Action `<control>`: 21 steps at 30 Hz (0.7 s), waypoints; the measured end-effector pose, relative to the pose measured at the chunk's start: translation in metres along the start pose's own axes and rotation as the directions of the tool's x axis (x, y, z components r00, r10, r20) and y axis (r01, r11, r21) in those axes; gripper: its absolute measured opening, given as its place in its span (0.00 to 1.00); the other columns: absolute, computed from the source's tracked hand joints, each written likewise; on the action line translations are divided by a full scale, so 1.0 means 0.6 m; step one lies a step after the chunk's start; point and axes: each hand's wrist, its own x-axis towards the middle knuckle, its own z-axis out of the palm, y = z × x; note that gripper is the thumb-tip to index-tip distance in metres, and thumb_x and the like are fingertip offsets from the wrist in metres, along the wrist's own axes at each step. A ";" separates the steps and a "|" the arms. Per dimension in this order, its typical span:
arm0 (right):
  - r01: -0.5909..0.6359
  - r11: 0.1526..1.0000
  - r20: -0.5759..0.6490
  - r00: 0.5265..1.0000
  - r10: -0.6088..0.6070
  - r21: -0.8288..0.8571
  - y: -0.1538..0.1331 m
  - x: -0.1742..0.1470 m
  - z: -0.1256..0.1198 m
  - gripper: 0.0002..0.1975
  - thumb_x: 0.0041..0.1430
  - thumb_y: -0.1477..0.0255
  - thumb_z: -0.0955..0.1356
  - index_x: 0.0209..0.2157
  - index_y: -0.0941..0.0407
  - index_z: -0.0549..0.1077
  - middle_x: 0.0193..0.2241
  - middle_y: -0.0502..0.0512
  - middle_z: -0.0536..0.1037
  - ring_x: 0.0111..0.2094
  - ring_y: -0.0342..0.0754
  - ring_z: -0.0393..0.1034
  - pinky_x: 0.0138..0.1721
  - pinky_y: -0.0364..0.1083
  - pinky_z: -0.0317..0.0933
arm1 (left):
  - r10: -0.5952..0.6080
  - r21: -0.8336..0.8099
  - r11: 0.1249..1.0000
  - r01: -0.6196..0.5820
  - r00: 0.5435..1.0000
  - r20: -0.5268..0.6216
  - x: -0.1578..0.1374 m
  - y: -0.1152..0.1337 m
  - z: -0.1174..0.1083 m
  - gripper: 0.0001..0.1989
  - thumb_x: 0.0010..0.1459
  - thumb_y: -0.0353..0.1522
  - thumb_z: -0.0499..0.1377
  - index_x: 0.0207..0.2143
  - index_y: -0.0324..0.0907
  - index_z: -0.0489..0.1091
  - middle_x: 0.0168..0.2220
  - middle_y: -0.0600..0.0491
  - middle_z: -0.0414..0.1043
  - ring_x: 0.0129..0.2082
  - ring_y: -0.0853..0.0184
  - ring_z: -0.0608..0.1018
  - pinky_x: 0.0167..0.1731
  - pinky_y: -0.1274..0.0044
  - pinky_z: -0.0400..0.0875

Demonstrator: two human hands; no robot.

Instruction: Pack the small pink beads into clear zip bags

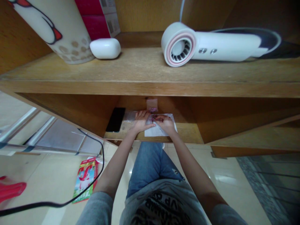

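Observation:
On the lower shelf lies a sheet of white paper [156,132] with a small heap of pinkish-purple bits [152,118] on it, too small to name. My left hand [142,122] rests flat at the paper's left side, fingers stretched out and thumb reaching over the sheet. Beneath or beside its fingers is a clear plastic bag [130,116]. Over the right part of the sheet, my right hand [167,124] has its fingertips drawn together at the heap; what is between them is hidden. A small clear packet [152,105] with similar purple bits lies behind the paper.
A black phone [116,119] lies left on the same shelf. Above are a white handheld fan [217,47], a white earbud case [105,48], a large cup [70,34] and a red box [95,18]. A black cable [91,182] hangs at lower left.

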 end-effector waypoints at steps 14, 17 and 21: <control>-0.001 0.996 0.039 0.999 -0.003 0.086 -0.017 0.018 0.018 0.09 0.51 0.66 0.66 0.29 0.53 0.76 0.26 0.51 0.77 0.28 0.45 0.69 0.28 0.42 0.58 | 0.008 -0.029 1.000 -0.009 1.000 -0.029 0.001 -0.001 0.002 0.33 0.47 0.56 0.51 0.43 0.38 0.65 0.43 0.44 0.66 0.44 0.56 0.65 0.42 0.67 0.57; 0.021 0.989 0.042 0.999 -0.028 0.148 -0.019 0.015 0.017 0.12 0.53 0.62 0.64 0.29 0.54 0.76 0.26 0.51 0.77 0.28 0.45 0.69 0.29 0.41 0.58 | 0.015 -0.031 0.999 -0.016 0.999 -0.032 0.000 -0.001 0.001 0.33 0.47 0.56 0.51 0.42 0.38 0.65 0.42 0.44 0.66 0.43 0.55 0.65 0.42 0.66 0.57; 0.072 0.978 0.094 0.991 -0.092 0.194 -0.025 0.011 0.016 0.11 0.52 0.63 0.66 0.27 0.55 0.76 0.25 0.50 0.76 0.27 0.43 0.67 0.29 0.41 0.57 | 0.007 -0.035 0.999 -0.008 0.999 -0.042 -0.001 -0.001 0.004 0.31 0.48 0.54 0.52 0.42 0.38 0.65 0.42 0.44 0.66 0.44 0.55 0.65 0.43 0.66 0.56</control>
